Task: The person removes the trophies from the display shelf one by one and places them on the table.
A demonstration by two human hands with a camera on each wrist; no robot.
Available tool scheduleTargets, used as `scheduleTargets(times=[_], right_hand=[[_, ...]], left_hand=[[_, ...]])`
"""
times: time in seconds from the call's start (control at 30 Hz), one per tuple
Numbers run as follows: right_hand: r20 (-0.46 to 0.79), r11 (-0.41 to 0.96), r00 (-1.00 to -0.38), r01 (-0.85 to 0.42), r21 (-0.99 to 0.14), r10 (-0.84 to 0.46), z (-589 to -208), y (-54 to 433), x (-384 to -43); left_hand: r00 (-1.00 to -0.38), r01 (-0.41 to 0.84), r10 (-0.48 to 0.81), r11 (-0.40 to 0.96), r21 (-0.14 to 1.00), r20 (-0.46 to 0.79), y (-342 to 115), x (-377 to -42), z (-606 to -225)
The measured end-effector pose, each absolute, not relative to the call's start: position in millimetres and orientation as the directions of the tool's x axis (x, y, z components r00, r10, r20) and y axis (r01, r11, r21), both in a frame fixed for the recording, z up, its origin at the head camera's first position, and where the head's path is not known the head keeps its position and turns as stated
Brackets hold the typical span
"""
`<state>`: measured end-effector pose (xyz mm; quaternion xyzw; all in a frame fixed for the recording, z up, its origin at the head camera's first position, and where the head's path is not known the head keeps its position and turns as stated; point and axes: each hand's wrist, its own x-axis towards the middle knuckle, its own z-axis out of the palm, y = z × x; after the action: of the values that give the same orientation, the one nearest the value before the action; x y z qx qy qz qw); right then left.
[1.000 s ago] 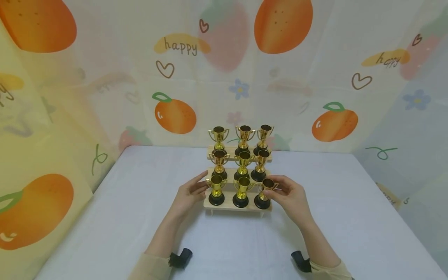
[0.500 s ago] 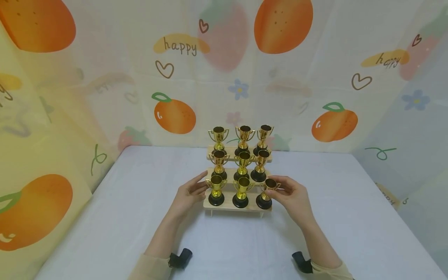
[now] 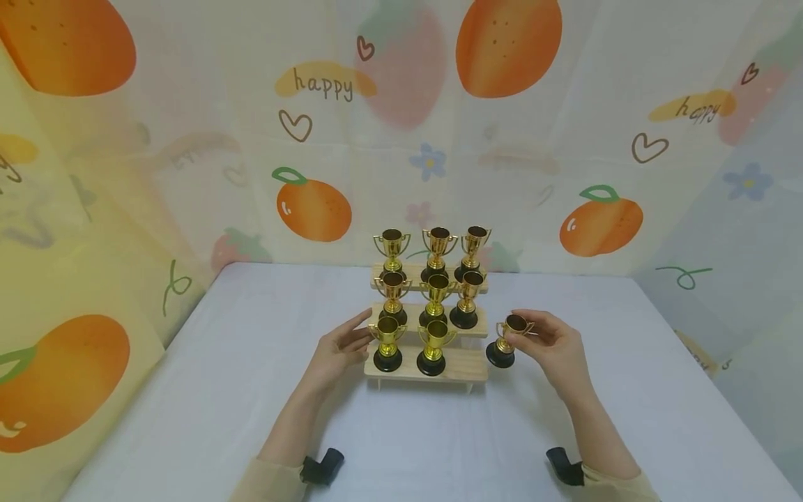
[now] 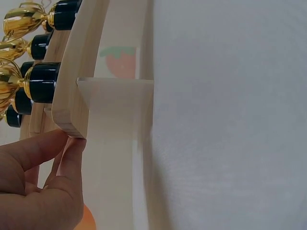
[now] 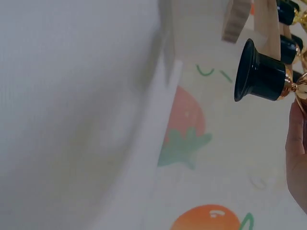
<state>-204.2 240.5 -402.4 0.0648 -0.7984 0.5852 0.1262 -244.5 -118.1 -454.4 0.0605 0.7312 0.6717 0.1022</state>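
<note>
Right hand: the right hand [image 3: 552, 348] has its grip closed on one gold trophy [image 3: 502, 354], thumb and fingers pinching the cup near a handle.
Trophy's place: just right of the front board, off the wooden shelf [image 3: 467, 366] and raised above the surface [image 3: 433, 436] – cup end up, round black base below, the base apart from anything beneath it.
Left hand: the left hand [image 3: 341, 348] is at the shelf's left end, fingertips touching the corner of the front board; whether that grip pinches the wood or only rests against it, I cannot tell.
Front board: two front trophies [image 3: 431, 352] stand upright, one at the left and one in the middle.
Middle board: three middle-row trophies [image 3: 436, 293] stand side by side.
Top board: three back-row trophies [image 3: 439, 244] – also gold with black bases – stand in a row.
Shelf: three stepped boards of pale wood, supported above the white surface.
Wrists: beige sleeves [image 3: 276, 481] on both arms, with a black device [image 3: 323, 466] at each wrist.
Backdrop: a pale printed cloth [image 3: 383, 188] with oranges, strawberries, hearts and "happy".
</note>
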Motion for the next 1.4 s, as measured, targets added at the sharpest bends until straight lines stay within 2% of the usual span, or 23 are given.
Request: scheduleTargets(times=[0.27, 0.57, 0.8, 1.07, 1.4], right_hand=[[0.299, 0.301, -0.951, -0.262, -0.917, 0.083, -405.1, 256.5, -227.9], [0.201, 0.238, -0.963, -0.156, -0.959, 0.181, -411.9, 268.4, -264.4], [0.182, 0.216, -0.969, -0.143, -0.966, 0.170, -423.7, 266.2, -290.8], [0.091, 0.266, -0.979, -0.040, -0.963, 0.183, -432.7, 263.0, -307.6], [0.088, 0.267, -0.983, -0.041, -0.963, 0.164, -434.3, 261.9, -321.1]], left_hand=[[-0.972, -0.053, 0.223, 0.093, 0.994, -0.072, -118.7, -244.3, -456.2], [-0.973, -0.056, 0.220, 0.093, 0.994, -0.076, -117.6, -244.2, -455.9], [-0.975, -0.052, 0.210, 0.103, 0.993, -0.073, -119.4, -240.1, -457.4], [-0.971, -0.045, 0.228, 0.098, 0.994, -0.066, -119.2, -239.9, -459.2], [-0.977, -0.037, 0.205, 0.102, 0.994, -0.058, -117.2, -241.9, -454.3]])
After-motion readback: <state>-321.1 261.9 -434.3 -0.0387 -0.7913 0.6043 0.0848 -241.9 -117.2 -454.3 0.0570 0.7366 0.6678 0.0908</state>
